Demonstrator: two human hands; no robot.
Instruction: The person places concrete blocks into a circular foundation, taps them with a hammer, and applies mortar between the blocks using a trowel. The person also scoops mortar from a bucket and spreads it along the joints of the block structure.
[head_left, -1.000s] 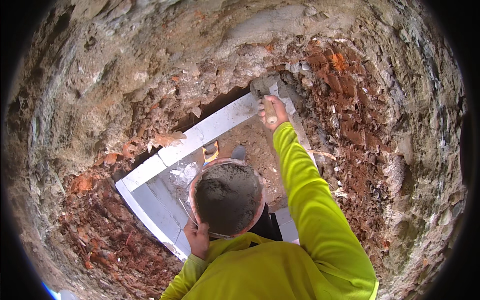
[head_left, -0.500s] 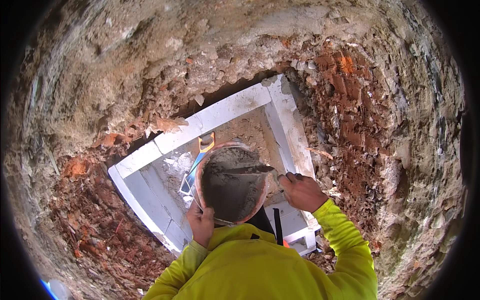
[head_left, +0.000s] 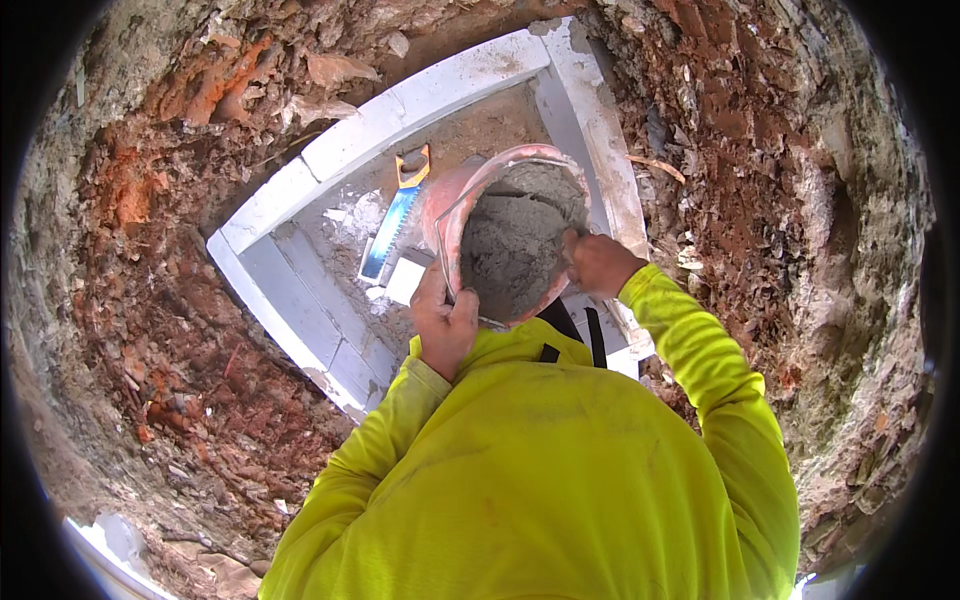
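A reddish bucket [head_left: 440, 212] tilts close in front of me, with wet grey mortar [head_left: 520, 240] inside. At its near left rim my left hand [head_left: 447, 318] is closed, thumb toward the inside, beside the thin wire handle [head_left: 446, 240]. My right hand [head_left: 600, 264] is a closed fist at the right rim, gripping a trowel. Its blade is hidden now, in the mortar or behind the fingers; the earlier frame shows it plainly.
Low white block walls [head_left: 430, 90] form an angular enclosure around the bucket. Inside lie a handsaw [head_left: 392, 225] with a blue blade and orange handle, and a small white block [head_left: 405, 281]. Rough reddish-brown masonry [head_left: 720, 150] surrounds the enclosure.
The view has tilted, shifting the scene upward. The bucket has moved right, away from the saw, and leans over more. My right hand has brought the trowel down into the bucket.
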